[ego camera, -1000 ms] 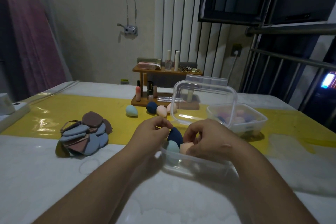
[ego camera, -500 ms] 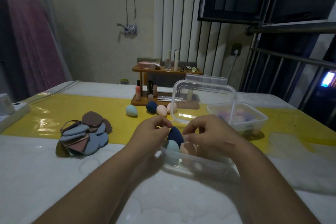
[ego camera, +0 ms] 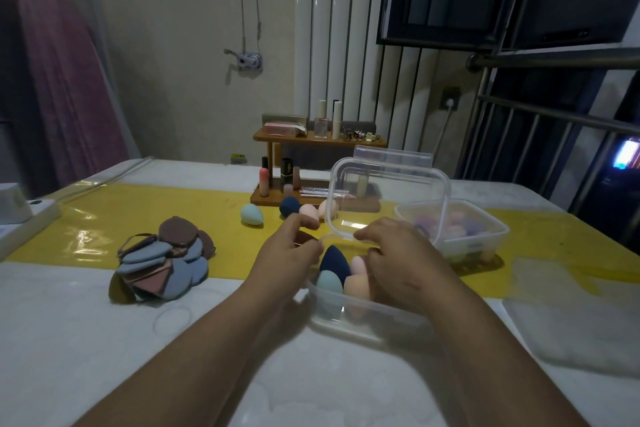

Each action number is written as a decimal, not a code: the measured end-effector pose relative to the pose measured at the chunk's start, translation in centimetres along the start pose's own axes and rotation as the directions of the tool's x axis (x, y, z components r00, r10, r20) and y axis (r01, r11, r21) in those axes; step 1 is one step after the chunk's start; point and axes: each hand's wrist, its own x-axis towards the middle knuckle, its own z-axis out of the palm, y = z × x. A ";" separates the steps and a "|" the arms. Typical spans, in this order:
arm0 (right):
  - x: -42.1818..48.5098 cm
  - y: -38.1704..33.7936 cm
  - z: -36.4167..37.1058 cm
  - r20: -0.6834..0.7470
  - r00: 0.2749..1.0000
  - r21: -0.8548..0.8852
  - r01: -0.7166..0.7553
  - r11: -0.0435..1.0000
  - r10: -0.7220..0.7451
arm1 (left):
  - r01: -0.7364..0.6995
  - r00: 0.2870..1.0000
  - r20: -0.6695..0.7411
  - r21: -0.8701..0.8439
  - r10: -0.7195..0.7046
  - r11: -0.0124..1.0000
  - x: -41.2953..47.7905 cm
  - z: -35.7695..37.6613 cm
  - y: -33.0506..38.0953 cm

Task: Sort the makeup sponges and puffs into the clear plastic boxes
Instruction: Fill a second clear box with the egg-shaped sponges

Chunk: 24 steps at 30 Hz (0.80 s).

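**Desk:** Where do the sponges stand?

**Me:** Four sponges sit point-up in the near box: navy, teal, peach and pink. I judge they are packed upright so that more will fit. The box sits on the table right in front of me, within reach of both hands.

**Desk:** And the lid?

**Me:** The lid stands on edge at the box's far rim, which leaves the mouth clear for filling. My right hand has its forefinger and thumb curled onto the lid's lower edge. My left hand is at the rim's left corner with its fingers curled, thumb toward forefinger. I cannot tell whether they pinch the plastic. No sponge shows in either hand.

**Desk:** What is left?

**Me:** Four loose sponges lie on the yellow mat beyond the box. The puffs are heaped to my left. The second box, on my right, already holds sponges.
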 end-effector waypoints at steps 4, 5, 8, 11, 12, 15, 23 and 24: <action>0.0 -0.1 0.0 0.005 1.000 0.001 -0.003 1.000 0.003 | 0.043 0.986 -0.166 0.147 -0.018 0.988 1.9 -0.6 -0.8; -0.1 -0.1 0.0 0.005 1.000 0.005 -0.003 1.000 0.003 | 0.089 0.981 -0.190 0.201 -0.050 0.975 2.8 -1.0 -1.1; -0.1 0.0 0.0 0.008 1.000 0.018 -0.005 1.000 0.005 | 0.251 0.952 -0.218 0.162 -0.214 0.954 5.5 -2.7 -2.3; 0.0 0.1 0.0 0.007 1.000 0.015 0.004 1.000 -0.004 | 0.344 0.924 -0.265 0.252 -0.277 0.905 7.1 -4.3 -3.2; 0.0 0.1 0.1 0.003 1.000 0.020 0.002 1.000 -0.002 | 0.362 0.919 -0.281 0.328 -0.275 0.873 7.3 -4.7 -3.4; 0.1 0.2 0.2 -0.009 1.000 0.035 -0.001 0.999 0.001 | 0.384 0.916 -0.312 0.496 -0.253 0.779 8.0 -5.1 -4.1; 0.0 0.2 0.3 -0.021 1.000 0.058 -0.005 0.998 0.007 | 0.406 0.914 -0.280 0.623 -0.294 0.669 9.1 -3.9 -4.1; 0.1 0.2 0.3 -0.018 1.000 0.052 -0.005 0.999 0.006 | 0.401 0.916 -0.283 0.619 -0.285 0.675 9.0 -3.8 -4.0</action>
